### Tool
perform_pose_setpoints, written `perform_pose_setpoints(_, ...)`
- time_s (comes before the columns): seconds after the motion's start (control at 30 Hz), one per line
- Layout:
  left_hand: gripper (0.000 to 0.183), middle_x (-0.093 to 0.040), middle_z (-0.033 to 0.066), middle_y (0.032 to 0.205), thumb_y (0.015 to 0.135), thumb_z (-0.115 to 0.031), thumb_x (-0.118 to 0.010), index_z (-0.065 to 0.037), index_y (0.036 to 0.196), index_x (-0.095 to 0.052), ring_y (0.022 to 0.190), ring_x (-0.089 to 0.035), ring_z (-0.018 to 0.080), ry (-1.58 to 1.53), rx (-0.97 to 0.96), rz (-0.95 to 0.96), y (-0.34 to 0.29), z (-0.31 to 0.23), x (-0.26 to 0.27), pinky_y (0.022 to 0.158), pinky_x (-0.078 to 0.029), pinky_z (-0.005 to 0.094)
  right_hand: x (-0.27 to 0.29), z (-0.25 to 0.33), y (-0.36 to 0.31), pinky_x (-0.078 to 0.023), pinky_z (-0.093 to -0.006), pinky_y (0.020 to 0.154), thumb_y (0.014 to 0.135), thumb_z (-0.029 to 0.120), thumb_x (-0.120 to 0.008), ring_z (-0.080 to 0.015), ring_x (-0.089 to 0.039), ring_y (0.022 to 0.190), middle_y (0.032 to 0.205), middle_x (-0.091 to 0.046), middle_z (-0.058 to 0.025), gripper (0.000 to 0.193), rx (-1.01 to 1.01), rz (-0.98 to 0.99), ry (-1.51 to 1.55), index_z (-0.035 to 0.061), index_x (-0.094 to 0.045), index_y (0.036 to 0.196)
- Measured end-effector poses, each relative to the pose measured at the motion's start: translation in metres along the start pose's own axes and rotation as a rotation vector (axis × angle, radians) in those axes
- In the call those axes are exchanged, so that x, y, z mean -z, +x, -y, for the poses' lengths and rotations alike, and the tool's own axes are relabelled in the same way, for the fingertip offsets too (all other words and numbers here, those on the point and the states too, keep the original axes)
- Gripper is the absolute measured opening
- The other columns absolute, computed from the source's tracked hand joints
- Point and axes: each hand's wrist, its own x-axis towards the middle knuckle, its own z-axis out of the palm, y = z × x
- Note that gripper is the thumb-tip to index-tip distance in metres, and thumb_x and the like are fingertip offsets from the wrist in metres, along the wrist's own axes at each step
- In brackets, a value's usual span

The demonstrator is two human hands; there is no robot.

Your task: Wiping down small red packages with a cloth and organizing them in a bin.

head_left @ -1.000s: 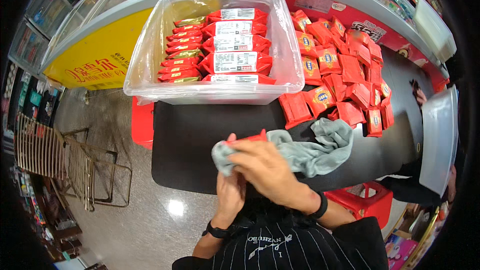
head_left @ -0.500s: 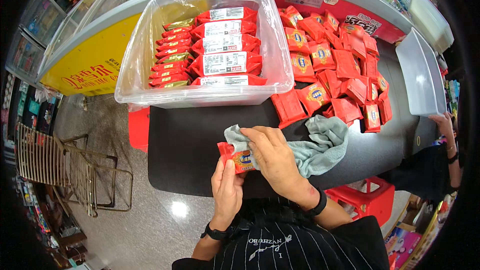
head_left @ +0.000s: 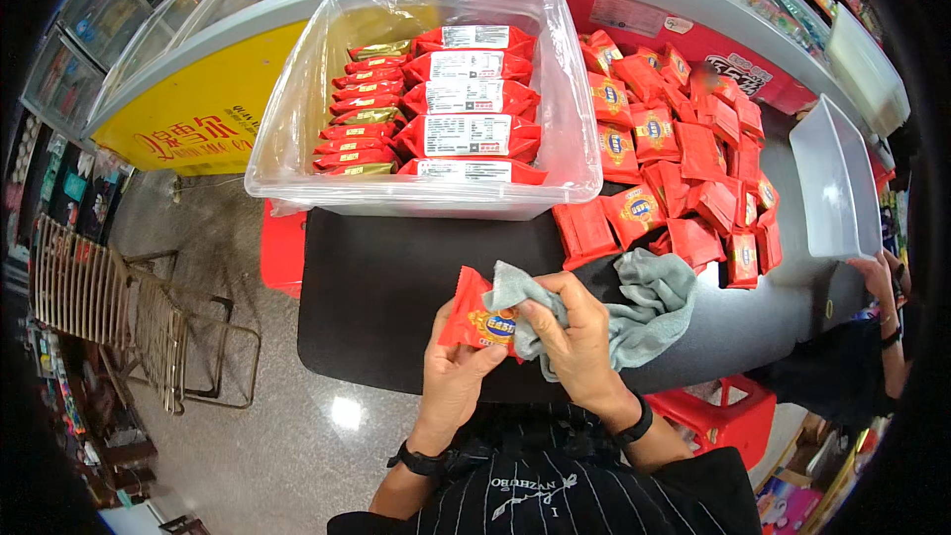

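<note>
My left hand (head_left: 452,376) grips a small red snack packet (head_left: 474,315) by its left and lower side, over the near edge of the black table (head_left: 357,317). A blue and gold emblem on the packet faces up. A grey-green cloth (head_left: 649,312) is bunched in my right hand (head_left: 575,337), which is closed on it. One end of the cloth covers the packet's right side; the rest trails onto the table to the right. Beyond my hands stands a clear plastic bin (head_left: 416,200) with rows of red and gold packets.
Many red packets (head_left: 684,154) lie heaped right of the bin. At the far right a co-worker's hand (head_left: 872,272) touches an empty translucent tub (head_left: 837,178). A red stool (head_left: 723,421) stands under the table's right side, a metal chair (head_left: 149,317) on the left. Freezer cases line the back.
The packet is turned more upright and shows more of its red end. My right hand has shifted slightly right and down with the cloth. The whole view has shifted a little.
</note>
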Motion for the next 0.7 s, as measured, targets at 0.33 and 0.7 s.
perform_pose_setpoints(0.33, 0.04, -0.058, 0.0092, 0.127, 0.095, -0.001, -0.058, -0.002, 0.133, -0.047, 0.116, -0.057, 0.0173, -0.164, -0.102, -0.081, 0.002, 0.001, -0.001, 0.102, -0.045, 0.035, 0.024, 0.007, 0.007, -0.048, -0.0305, 0.08, 0.092, 0.01, -0.063, -0.0201, -0.061, 0.092, 0.107, -0.066, -0.0118, 0.025, 0.026, -0.059, 0.01, 0.0043, -0.064, 0.116)
perform_pose_setpoints(0.7, 0.036, -0.065, 0.0061, 0.111, 0.088, 0.001, -0.068, 0.001, 0.123, -0.057, 0.1, -0.06, 0.0118, 0.479, -0.096, -0.006, -0.008, 0.008, -0.003, 0.086, -0.049, 0.0263, -0.001, 0.017, 0.007, -0.044, -0.0407, 0.09, 0.079, 0.008, -0.068, -0.0319, -0.051, 0.116, 0.124, -0.058, -0.0097, 0.039, 0.311, 0.193, -0.428, 0.015, -0.064, 0.117)
